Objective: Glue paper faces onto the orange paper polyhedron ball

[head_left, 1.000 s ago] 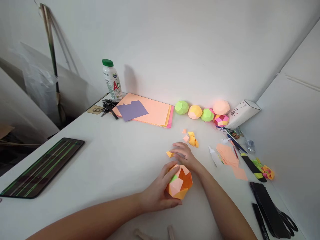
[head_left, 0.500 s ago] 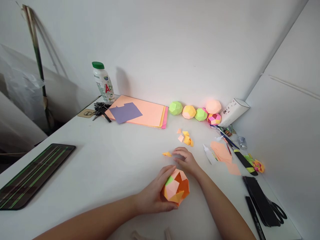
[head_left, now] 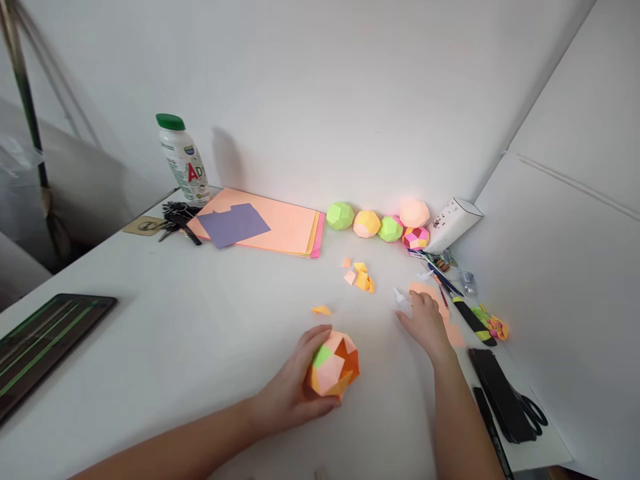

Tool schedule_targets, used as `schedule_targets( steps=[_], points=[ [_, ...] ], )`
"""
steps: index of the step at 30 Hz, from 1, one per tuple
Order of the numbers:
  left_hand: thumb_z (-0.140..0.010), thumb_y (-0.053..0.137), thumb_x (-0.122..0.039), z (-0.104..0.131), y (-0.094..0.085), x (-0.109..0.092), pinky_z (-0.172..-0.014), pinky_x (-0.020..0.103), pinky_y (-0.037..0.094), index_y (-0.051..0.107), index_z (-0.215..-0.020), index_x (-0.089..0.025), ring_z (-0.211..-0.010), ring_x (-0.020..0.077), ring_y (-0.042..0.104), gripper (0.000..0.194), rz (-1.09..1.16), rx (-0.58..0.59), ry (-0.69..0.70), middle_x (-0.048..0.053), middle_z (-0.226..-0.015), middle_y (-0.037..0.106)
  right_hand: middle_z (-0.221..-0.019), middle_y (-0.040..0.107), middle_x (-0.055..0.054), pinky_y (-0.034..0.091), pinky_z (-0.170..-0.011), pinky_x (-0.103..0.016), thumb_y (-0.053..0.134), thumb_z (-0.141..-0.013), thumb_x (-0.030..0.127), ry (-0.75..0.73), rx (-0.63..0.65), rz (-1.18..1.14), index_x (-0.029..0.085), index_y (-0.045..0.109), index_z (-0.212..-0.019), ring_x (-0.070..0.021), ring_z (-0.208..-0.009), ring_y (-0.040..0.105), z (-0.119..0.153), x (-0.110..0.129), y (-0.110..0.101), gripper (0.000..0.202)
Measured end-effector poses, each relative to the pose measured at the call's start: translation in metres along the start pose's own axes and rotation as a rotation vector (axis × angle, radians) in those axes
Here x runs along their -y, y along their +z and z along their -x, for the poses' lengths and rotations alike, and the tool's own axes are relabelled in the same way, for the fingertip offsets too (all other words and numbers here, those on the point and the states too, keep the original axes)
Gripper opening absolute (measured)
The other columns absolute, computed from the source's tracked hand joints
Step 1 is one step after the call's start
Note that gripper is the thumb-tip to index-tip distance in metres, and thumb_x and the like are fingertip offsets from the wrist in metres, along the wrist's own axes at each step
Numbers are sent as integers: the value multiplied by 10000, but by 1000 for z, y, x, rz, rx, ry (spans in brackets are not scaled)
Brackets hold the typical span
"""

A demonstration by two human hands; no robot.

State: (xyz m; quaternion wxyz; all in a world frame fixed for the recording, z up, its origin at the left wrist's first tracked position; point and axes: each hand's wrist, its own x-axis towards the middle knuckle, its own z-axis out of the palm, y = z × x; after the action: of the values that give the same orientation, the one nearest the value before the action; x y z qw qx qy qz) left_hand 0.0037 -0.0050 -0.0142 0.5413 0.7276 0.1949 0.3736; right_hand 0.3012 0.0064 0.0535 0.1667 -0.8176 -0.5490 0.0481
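My left hand (head_left: pixel 295 380) is closed around a paper ball (head_left: pixel 331 370) made of peach, orange and green facets, with a gap in its right side that shows the orange inside. Over to the right, my right hand (head_left: pixel 426 323) is at a small white glue bottle (head_left: pixel 403 304), thumb and fingers apart around its body. The bottle's nozzle points up and left, and its lower part is hidden by the hand. A folded orange paper piece (head_left: pixel 323 310) lies just beyond the ball. Several more orange and peach pieces (head_left: pixel 362 280) form a small pile farther back.
Finished paper balls (head_left: pixel 367 224) line the wall. Coloured sheets (head_left: pixel 285 223), keys (head_left: pixel 179 217) and a white bottle (head_left: pixel 185 163) stand back left, a dark tablet (head_left: pixel 45 353) at left. Peach scraps (head_left: pixel 456 335), a cutter (head_left: pixel 473 320) and scissors (head_left: pixel 533 410) lie right.
My right hand has moved right, from beside the loose orange piece to the glue bottle. My left hand still holds the paper ball. The whole view has shifted a little.
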Motion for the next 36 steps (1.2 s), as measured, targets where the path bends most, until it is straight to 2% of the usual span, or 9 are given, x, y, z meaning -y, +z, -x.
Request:
schedule_targets(
  steps=[5,9,11,14,18,22,26,31,36],
  points=[
    [-788,662,-303,-5,-2,-3,-1058,533,351,200,-1398,-314,-1336,335,253,765,-58,-141,-6,127,-1405,243,-965,651,-172,472,-772,-455,605,-648,140,120,31,-6,120,651,-961,-365,-972,584,-7,-23,2,316],
    [-785,671,-292,-5,-1,1,-1054,527,362,176,-1407,-326,-1347,333,230,796,-60,-126,-20,126,-1414,219,-1093,620,-125,486,-814,-401,563,-763,314,71,-62,-149,162,579,-1106,-280,-995,586,-10,-23,-3,375],
    [-785,675,-284,-3,-1,4,-1069,542,333,156,-1419,-323,-1366,340,184,820,-69,-110,-4,130,-1433,183,-1082,607,-90,517,-758,-380,573,-779,403,-14,-102,-359,198,530,-1158,-228,-882,610,-6,-17,-7,434],
    [-800,664,-284,-2,-1,5,-1076,569,300,130,-1437,-324,-1376,358,143,832,-115,-83,45,136,-1453,140,-955,585,-35,523,-597,-359,699,-711,410,-192,-95,-888,251,563,-1048,-151,-625,568,8,1,-12,397],
    [-828,633,-295,-5,-3,-1,-1068,594,289,116,-1446,-345,-1374,374,155,807,-199,-39,111,134,-1462,137,-767,503,7,462,-487,-315,734,-701,445,-422,191,-1215,278,593,-972,-142,-554,524,33,35,-17,348],
    [-848,603,-318,-6,-4,-5,-1067,576,299,88,-1455,-341,-1374,363,168,797,-246,-10,142,135,-1468,127,-861,482,-21,463,-462,-308,650,-759,519,-446,291,-1321,272,579,-967,-137,-565,515,51,59,-15,330],
    [-856,587,-338,-4,-4,-5,-1066,556,305,77,-1462,-323,-1367,364,184,793,-296,11,173,142,-1472,119,-906,533,-33,453,-460,-289,614,-796,511,-457,359,-1350,288,543,-994,-128,-556,505,61,68,-10,306],
    [-828,629,-308,-4,-3,-6,-1056,545,317,41,-1463,-320,-1360,374,191,865,-334,47,189,157,-1472,106,-889,573,-34,432,-485,-256,641,-793,486,-479,372,-1346,297,538,-1008,-144,-636,515,71,72,-6,304],
    [-809,652,-317,-2,-3,-6,-1041,537,342,43,-1458,-323,-1358,390,206,890,-375,60,177,168,-1476,127,-875,584,-41,486,-592,-302,667,-775,474,-503,335,-1304,296,549,-1004,-188,-770,561,76,75,-6,313]
  ],
)
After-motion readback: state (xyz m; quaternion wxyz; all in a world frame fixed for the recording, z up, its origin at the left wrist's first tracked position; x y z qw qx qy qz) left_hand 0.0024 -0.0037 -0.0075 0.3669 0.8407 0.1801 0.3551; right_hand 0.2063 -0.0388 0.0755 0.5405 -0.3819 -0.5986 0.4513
